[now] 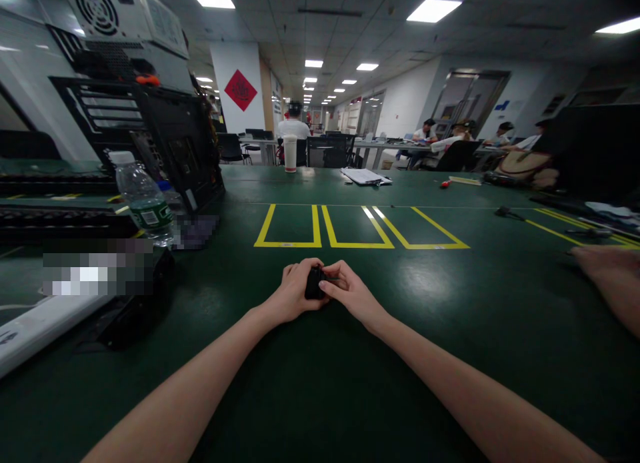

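Close in front of me, a small black object [314, 284] sits between my two hands just over the green table [320, 376]. Its kind is hard to make out, as fingers cover much of it. My left hand [294, 290] is closed around its left side. From the right, my right hand [353, 293] pinches with thumb and fingers at its edge; a thin dark piece seems to show between those fingers. Beyond the hands, yellow tape outlines [357, 245] mark three areas on the table.
On the left stand a water bottle [145, 200], a black computer case [175, 143] and a white bar-shaped object [50, 330]. A white cup [290, 154] and a clipboard [367, 177] lie farther back. Another person's hand [607, 270] reaches in at the right, near cables.
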Demonstrator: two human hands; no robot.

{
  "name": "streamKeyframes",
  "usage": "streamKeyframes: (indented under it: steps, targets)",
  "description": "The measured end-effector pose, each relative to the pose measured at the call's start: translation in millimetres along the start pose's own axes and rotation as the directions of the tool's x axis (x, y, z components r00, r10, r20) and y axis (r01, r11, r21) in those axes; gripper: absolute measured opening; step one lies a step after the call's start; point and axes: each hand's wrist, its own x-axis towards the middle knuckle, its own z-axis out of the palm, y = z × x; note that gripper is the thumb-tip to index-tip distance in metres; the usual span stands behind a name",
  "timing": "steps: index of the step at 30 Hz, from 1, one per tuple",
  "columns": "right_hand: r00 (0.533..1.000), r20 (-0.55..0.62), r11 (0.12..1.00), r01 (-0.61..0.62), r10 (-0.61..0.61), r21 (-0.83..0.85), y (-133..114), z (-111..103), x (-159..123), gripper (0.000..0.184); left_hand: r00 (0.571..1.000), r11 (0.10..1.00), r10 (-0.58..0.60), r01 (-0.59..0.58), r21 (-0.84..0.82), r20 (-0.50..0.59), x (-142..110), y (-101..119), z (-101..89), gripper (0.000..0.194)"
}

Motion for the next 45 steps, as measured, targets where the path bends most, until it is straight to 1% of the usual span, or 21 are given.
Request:
streamKeyframes:
  steps: [5, 7, 11, 16, 19, 22, 25, 28, 33, 39, 45]
  targets:
    - [0.998, -0.015, 0.998, -0.06, 0.06, -0.006, 2, -1, 2, 0.031, 1.0, 1.0, 0.003, -0.003, -0.008, 0.004, 0, -1, 0.7, 0.052]
    - [0.997, 0.003, 0.997, -0.072, 0.072, -0.014, 1, -2, 1, 0.031, 1.0, 1.0, -0.006, 0.007, -0.009, 0.01, 0, 0, -0.6, 0.052]
    - [0.998, 0.049, 0.999, -0.04, 0.04, 0.006, -1, -1, -1, 0.027, 1.0, 1.0, -0.011, 0.011, -0.011, 0.021, -1, 2, -2.7, 0.051]
    - [0.999, 0.027, 0.999, -0.03, 0.03, 0.015, -1, 1, 0, 0.024, 1.0, 1.0, 0.002, -0.002, -0.013, 0.009, -1, 0, -0.9, 0.05]
    - [0.999, 0.017, 0.999, -0.042, 0.042, 0.016, 1, 1, 2, 0.029, 1.0, 1.0, 0.007, -0.007, -0.002, -0.005, 0, -1, 0.9, 0.051]
    - [0.997, 0.011, 0.997, -0.077, 0.076, 0.006, 1, -1, 3, 0.033, 1.0, 1.0, 0.007, -0.007, -0.001, 0.005, 0, -1, 0.8, 0.051]
    - [0.996, 0.047, 0.997, -0.082, 0.081, 0.008, -2, -2, 1, 0.03, 1.0, 1.0, -0.003, 0.004, -0.006, 0.009, 0, 1, -1.0, 0.05]
    - [0.995, 0.081, 0.997, -0.056, 0.052, 0.048, -4, -2, -1, 0.028, 1.0, 1.0, -0.006, 0.006, -0.008, 0.015, -1, 3, -2.9, 0.05]
    - [0.998, 0.036, 0.998, -0.049, 0.048, 0.046, -3, -1, 0, 0.023, 0.999, 1.0, -0.019, 0.019, -0.014, 0.03, -2, 5, -4.2, 0.051]
    - [0.995, -0.004, 0.995, -0.102, 0.102, 0.013, -3, -1, 1, 0.031, 1.0, 0.999, -0.013, 0.014, -0.035, 0.028, -2, 6, -5.2, 0.051]
    - [0.994, 0.06, 0.994, -0.093, 0.09, 0.059, -8, -1, -3, 0.027, 1.0, 0.999, -0.006, 0.007, -0.044, 0.029, -2, 2, -3.0, 0.05]
